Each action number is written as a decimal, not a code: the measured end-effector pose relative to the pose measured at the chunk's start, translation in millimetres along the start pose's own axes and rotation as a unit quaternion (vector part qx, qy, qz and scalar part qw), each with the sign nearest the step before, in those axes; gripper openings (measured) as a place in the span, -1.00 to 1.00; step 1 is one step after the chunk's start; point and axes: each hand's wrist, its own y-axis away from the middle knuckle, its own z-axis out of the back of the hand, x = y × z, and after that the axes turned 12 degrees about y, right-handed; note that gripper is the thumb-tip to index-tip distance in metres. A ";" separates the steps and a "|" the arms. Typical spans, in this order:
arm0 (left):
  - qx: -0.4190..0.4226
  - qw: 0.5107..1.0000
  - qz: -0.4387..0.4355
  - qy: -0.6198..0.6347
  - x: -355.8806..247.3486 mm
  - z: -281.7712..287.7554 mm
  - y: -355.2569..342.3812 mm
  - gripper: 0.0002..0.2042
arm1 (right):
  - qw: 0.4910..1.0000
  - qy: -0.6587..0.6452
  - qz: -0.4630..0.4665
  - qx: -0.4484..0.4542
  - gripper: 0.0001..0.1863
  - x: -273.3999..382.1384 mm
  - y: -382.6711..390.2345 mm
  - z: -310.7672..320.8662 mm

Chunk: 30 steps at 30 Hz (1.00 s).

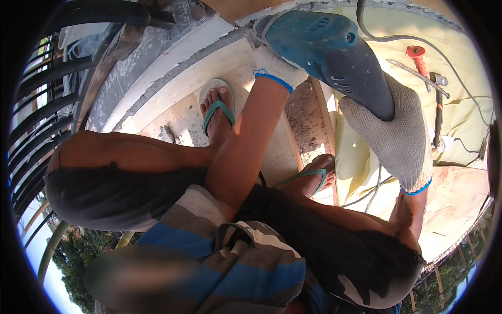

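Observation:
A blue and dark grey corded power tool [314,44] lies across the upper middle, tilted with its grey front end at the upper left. Its working tip is out of sight, so I cannot tell its exact kind. My right hand [397,131], in a knitted white glove with a blue cuff, wraps round the dark rear grip. Under the front of the body is my left hand [282,70], gloved alike. Its fingers are mostly hidden behind the tool, and the hand holds it there from below.
A red ribbed handle [418,57], a metal rod [413,75] and a hammer [438,110] lie on yellowish sheeting at the right. A grey cable [397,37] curves over it. Rubble and dirt [306,115] sit between my sandalled feet. Dark metal bars [49,99] stand at the left.

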 end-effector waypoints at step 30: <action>-0.027 0.947 0.043 0.318 42.5 119.8 56.2 -0.25 | 0.997 0.070 0.046 -0.001 -0.16 -132.2 77.2 -97.9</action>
